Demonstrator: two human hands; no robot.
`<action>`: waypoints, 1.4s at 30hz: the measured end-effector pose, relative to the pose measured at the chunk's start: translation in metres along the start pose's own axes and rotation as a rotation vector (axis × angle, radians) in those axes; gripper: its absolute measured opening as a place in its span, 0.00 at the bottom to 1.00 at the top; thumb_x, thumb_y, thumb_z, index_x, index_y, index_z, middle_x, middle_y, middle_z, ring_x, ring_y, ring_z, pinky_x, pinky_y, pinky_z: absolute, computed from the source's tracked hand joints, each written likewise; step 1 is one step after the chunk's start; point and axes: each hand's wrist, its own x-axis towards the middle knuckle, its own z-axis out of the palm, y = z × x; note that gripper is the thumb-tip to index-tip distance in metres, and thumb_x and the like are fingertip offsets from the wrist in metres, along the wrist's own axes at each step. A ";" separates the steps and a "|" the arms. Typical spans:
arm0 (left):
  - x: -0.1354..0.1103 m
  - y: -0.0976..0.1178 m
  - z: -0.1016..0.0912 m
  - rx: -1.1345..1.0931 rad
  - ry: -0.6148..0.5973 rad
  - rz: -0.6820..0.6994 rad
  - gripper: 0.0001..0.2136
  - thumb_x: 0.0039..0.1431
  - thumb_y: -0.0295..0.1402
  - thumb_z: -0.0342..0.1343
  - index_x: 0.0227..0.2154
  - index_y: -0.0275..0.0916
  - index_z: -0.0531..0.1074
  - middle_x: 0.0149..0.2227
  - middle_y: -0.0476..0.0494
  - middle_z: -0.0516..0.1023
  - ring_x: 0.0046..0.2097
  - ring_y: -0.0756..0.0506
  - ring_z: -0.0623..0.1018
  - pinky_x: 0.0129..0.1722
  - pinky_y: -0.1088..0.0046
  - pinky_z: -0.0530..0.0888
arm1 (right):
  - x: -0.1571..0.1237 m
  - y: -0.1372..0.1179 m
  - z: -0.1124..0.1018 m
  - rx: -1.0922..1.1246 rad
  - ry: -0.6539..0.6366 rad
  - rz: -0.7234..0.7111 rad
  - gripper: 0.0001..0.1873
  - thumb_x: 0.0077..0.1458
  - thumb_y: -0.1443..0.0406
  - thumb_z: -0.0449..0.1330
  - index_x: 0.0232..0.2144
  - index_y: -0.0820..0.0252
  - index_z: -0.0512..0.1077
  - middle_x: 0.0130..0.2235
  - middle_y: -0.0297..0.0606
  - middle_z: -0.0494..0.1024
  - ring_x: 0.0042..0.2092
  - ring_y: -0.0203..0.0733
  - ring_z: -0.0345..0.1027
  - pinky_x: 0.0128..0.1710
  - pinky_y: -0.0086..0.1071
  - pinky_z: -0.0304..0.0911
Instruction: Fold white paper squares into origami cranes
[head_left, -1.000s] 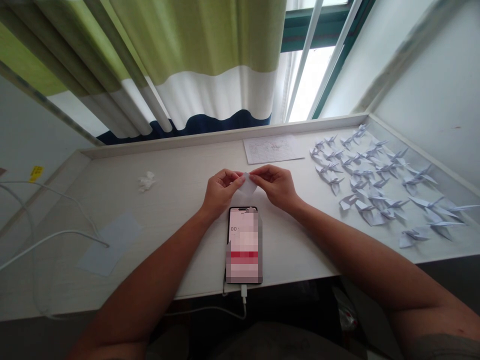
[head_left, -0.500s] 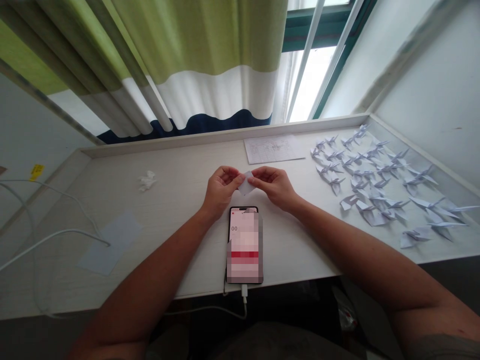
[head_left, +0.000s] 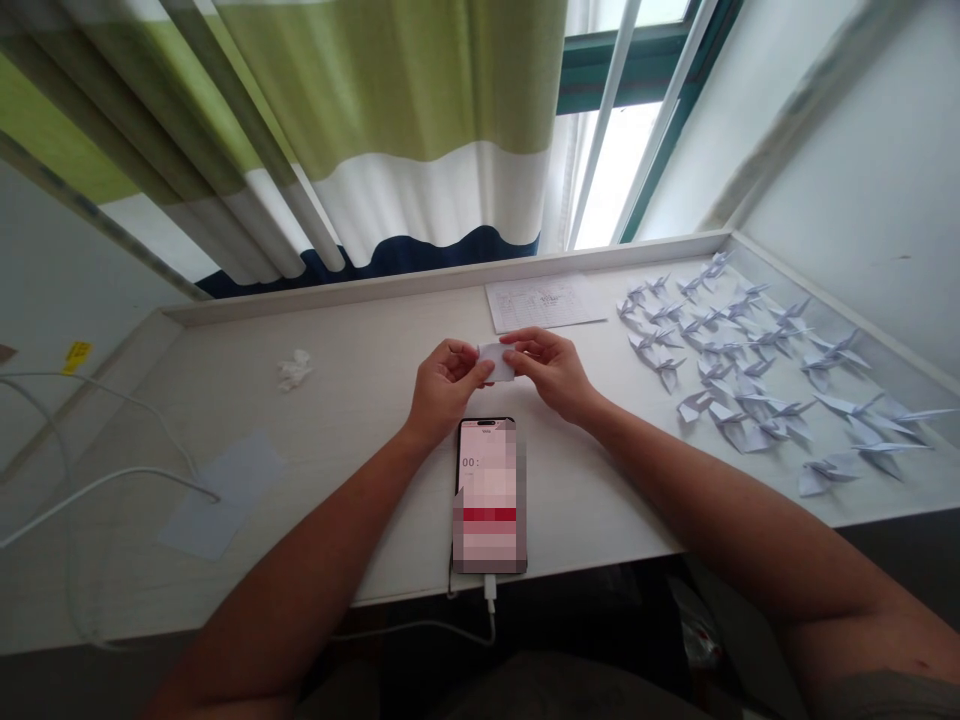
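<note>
Between my two hands is a small folded white paper (head_left: pixel 496 361), held a little above the white desk. My left hand (head_left: pixel 448 378) pinches its left edge with thumb and fingers. At its right side, my right hand (head_left: pixel 551 372) grips the paper the same way, thumb in front. Just below the hands lies a phone (head_left: pixel 489 490) with a pinkish screen, partly blurred out, and a white cable (head_left: pixel 490 590) plugged into its lower end. Off to the right, several folded white paper cranes (head_left: pixel 750 345) stand in rows on the desk.
A printed sheet (head_left: pixel 546 303) lies behind my hands. To the left are a crumpled tissue (head_left: pixel 294 370), flat white paper (head_left: pixel 221 495) and white cables (head_left: pixel 97 478). A raised rim borders the desk (head_left: pixel 390 350) at the back, below a curtain (head_left: pixel 435 90).
The paper has turned from a corner-down diamond to a squarer, level position. My fingers have shifted along its edges, both hands still on it. The view has tilted slightly.
</note>
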 end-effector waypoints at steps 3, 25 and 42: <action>0.000 0.002 -0.001 -0.015 0.002 -0.025 0.21 0.49 0.40 0.77 0.36 0.40 0.70 0.34 0.50 0.80 0.34 0.49 0.81 0.37 0.70 0.81 | 0.002 0.001 -0.001 0.032 0.041 0.017 0.21 0.52 0.50 0.76 0.39 0.56 0.78 0.28 0.30 0.76 0.33 0.37 0.73 0.37 0.37 0.73; -0.008 0.007 -0.001 0.195 -0.044 0.118 0.12 0.54 0.31 0.73 0.41 0.39 0.79 0.38 0.45 0.85 0.39 0.46 0.84 0.45 0.65 0.81 | 0.004 0.004 -0.005 0.199 0.075 0.180 0.22 0.46 0.52 0.78 0.37 0.55 0.77 0.34 0.33 0.82 0.35 0.38 0.75 0.41 0.40 0.77; -0.009 0.007 0.001 0.255 0.046 0.201 0.07 0.56 0.32 0.69 0.35 0.41 0.77 0.35 0.47 0.84 0.36 0.46 0.83 0.42 0.68 0.81 | 0.002 -0.001 -0.003 0.221 0.022 0.204 0.23 0.46 0.53 0.79 0.34 0.55 0.73 0.35 0.33 0.80 0.36 0.39 0.76 0.43 0.42 0.78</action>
